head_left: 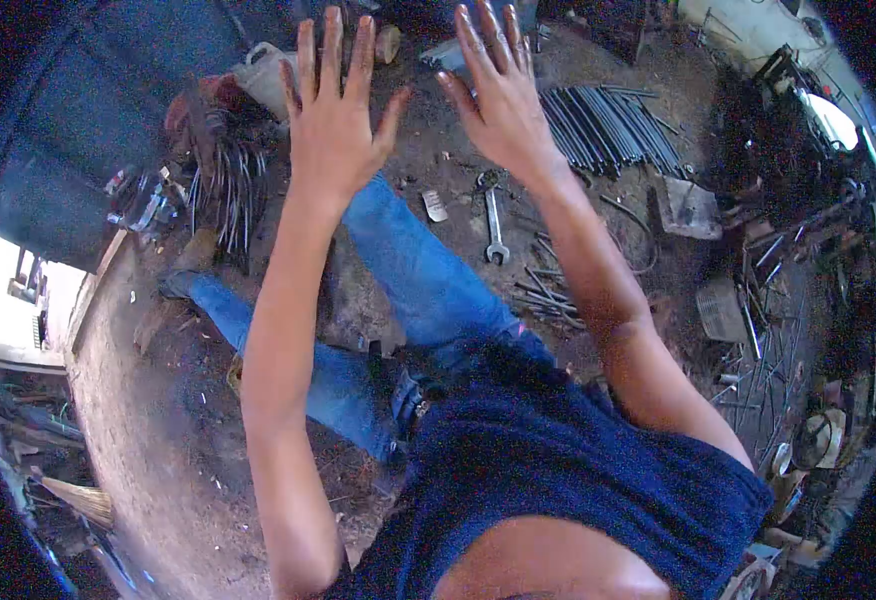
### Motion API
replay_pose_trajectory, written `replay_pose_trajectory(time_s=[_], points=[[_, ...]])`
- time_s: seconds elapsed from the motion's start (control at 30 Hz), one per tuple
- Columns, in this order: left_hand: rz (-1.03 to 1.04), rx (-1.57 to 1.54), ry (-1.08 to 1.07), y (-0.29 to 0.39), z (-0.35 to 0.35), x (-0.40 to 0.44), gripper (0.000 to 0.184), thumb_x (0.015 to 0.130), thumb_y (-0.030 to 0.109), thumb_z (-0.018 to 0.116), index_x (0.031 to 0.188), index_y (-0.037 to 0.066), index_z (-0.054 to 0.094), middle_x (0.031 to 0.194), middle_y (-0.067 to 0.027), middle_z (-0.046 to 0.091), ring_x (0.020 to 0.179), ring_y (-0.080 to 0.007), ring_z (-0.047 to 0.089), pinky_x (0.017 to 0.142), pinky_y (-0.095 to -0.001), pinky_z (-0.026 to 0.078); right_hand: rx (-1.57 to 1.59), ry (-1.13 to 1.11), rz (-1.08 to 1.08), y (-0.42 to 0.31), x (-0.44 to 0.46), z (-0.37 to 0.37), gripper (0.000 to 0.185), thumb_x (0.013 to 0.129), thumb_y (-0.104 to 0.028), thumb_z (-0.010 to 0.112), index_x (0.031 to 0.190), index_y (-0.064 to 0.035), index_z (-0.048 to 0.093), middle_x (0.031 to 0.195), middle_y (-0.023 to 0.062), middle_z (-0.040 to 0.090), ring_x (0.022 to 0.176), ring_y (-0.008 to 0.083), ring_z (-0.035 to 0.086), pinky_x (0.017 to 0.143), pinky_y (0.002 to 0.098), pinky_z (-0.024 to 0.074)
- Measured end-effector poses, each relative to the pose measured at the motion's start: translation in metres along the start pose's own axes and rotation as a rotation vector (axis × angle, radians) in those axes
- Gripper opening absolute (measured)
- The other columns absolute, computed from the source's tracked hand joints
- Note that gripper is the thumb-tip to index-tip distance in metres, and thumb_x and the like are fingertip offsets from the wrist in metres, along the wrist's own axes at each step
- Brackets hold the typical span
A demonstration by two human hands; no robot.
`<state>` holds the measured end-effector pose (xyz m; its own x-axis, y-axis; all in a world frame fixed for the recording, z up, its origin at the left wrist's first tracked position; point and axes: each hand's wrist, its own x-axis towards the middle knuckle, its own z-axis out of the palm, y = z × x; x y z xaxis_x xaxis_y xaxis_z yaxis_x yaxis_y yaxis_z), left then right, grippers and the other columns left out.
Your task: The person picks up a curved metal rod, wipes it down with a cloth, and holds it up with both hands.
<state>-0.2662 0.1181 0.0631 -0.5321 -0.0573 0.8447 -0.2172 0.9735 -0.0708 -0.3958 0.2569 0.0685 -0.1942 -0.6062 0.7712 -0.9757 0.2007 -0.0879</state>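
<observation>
Both arms stretch forward above the ground. My left hand (335,140) is raised with its fingers spread and nothing in it; the fingertips look dark and smudged. My right hand (503,105) is likewise held up, fingers outstretched and bare. Just beyond the right hand lies a row of dark metal rods (608,130) on the dirt floor. Below and between the hands, a large open-ended wrench (495,222) rests flat on the ground. A small pale scrap (434,206) lies to the left of that wrench. Neither hand touches any of these things.
Bent dark rods (226,200) are bundled at left, near a pale sack (266,78). Short rods (548,295) lie beside my leg in blue jeans (423,265). A grey block (688,208) and cluttered metal parts stand at right. A broom head (80,498) shows lower left.
</observation>
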Motion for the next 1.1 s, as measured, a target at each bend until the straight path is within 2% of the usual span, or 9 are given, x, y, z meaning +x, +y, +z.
replay_pose_trajectory(time_s=[0.27,0.5,0.53,0.63,0.7,0.73,0.83,0.87,1.1], points=[[-0.046,-0.234,-0.237,0.044,0.050,-0.018,0.076,0.088,0.024,0.059,0.150,0.010,0.017,0.154,-0.0166,0.015,0.143,-0.0365,0.011,0.114,-0.0537,0.013,-0.025,-0.050,0.134,0.056,-0.063,0.010,0.067,0.093,-0.021,0.053,0.148,-0.0039,0.020,0.152,0.0259,0.016,0.140,0.0475,0.011,0.112,0.0535,0.0153],[-0.040,-0.379,-0.553,0.099,0.116,-0.044,0.074,0.090,0.029,0.057,0.149,0.007,0.018,0.156,-0.0153,0.012,0.144,-0.0340,0.004,0.116,-0.0504,0.009,-0.106,-0.188,0.348,0.093,-0.132,0.001,0.069,0.091,-0.017,0.055,0.148,-0.0030,0.019,0.152,0.0253,0.018,0.140,0.0459,0.012,0.112,0.0531,0.0180],[0.137,-0.095,-0.164,0.112,0.123,-0.048,0.050,0.092,0.032,0.056,0.131,0.001,0.047,0.130,-0.0209,0.050,0.126,-0.0315,0.045,0.102,-0.0462,0.038,-0.101,-0.196,0.398,0.099,-0.142,0.000,0.069,0.091,-0.016,0.055,0.148,-0.0022,0.019,0.151,0.0254,0.018,0.140,0.0459,0.013,0.112,0.0530,0.0185],[0.084,-0.429,-0.348,0.129,0.162,-0.074,0.071,0.089,0.039,0.057,0.147,0.012,0.027,0.153,-0.0145,0.023,0.142,-0.0346,0.019,0.113,-0.0540,0.019,-0.091,-0.207,0.484,0.108,-0.170,-0.010,0.067,0.092,-0.016,0.054,0.147,-0.0007,0.019,0.151,0.0260,0.019,0.139,0.0459,0.015,0.112,0.0523,0.0197],[0.084,-0.487,-0.365,0.140,0.176,-0.092,0.071,0.088,0.036,0.058,0.147,0.012,0.027,0.152,-0.0146,0.026,0.141,-0.0343,0.020,0.112,-0.0540,0.021,-0.038,-0.301,0.632,0.116,-0.188,-0.012,0.070,0.093,-0.018,0.054,0.148,-0.0008,0.014,0.153,0.0253,0.011,0.141,0.0461,0.004,0.114,0.0514,0.0135],[0.083,-0.444,-0.418,0.148,0.180,-0.098,0.071,0.088,0.036,0.059,0.147,0.011,0.028,0.151,-0.0149,0.027,0.141,-0.0341,0.020,0.112,-0.0532,0.022,-0.371,-0.062,0.371,0.121,-0.203,-0.006,0.047,0.094,-0.023,0.057,0.131,0.0026,0.044,0.129,0.0267,0.048,0.121,0.0392,0.047,0.096,0.0460,0.0419],[0.123,-0.366,-0.502,0.171,0.190,-0.115,0.069,0.087,0.035,0.060,0.145,0.009,0.031,0.149,-0.0162,0.031,0.140,-0.0340,0.024,0.112,-0.0496,0.025,-0.377,-0.009,0.387,0.144,-0.250,0.001,0.053,0.086,-0.026,0.064,0.129,0.0006,0.049,0.124,0.0277,0.053,0.117,0.0411,0.050,0.098,0.0435,0.0432],[0.119,-0.419,-0.562,0.178,0.194,-0.121,0.068,0.087,0.034,0.060,0.144,0.008,0.032,0.147,-0.0164,0.033,0.139,-0.0341,0.026,0.112,-0.0488,0.026,-0.237,-0.117,0.501,0.148,-0.267,0.001,0.067,0.089,-0.023,0.061,0.143,-0.0010,0.028,0.140,0.0296,0.035,0.130,0.0461,0.033,0.107,0.0447,0.0331],[0.277,-0.550,-0.733,0.224,0.213,-0.141,0.063,0.087,0.030,0.061,0.139,0.002,0.039,0.137,-0.0178,0.046,0.130,-0.0352,0.039,0.109,-0.0430,0.033,-0.176,-0.162,0.789,0.151,-0.362,0.009,0.064,0.089,-0.026,0.061,0.141,-0.0008,0.033,0.134,0.0322,0.041,0.124,0.0461,0.041,0.103,0.0461,0.0368]])
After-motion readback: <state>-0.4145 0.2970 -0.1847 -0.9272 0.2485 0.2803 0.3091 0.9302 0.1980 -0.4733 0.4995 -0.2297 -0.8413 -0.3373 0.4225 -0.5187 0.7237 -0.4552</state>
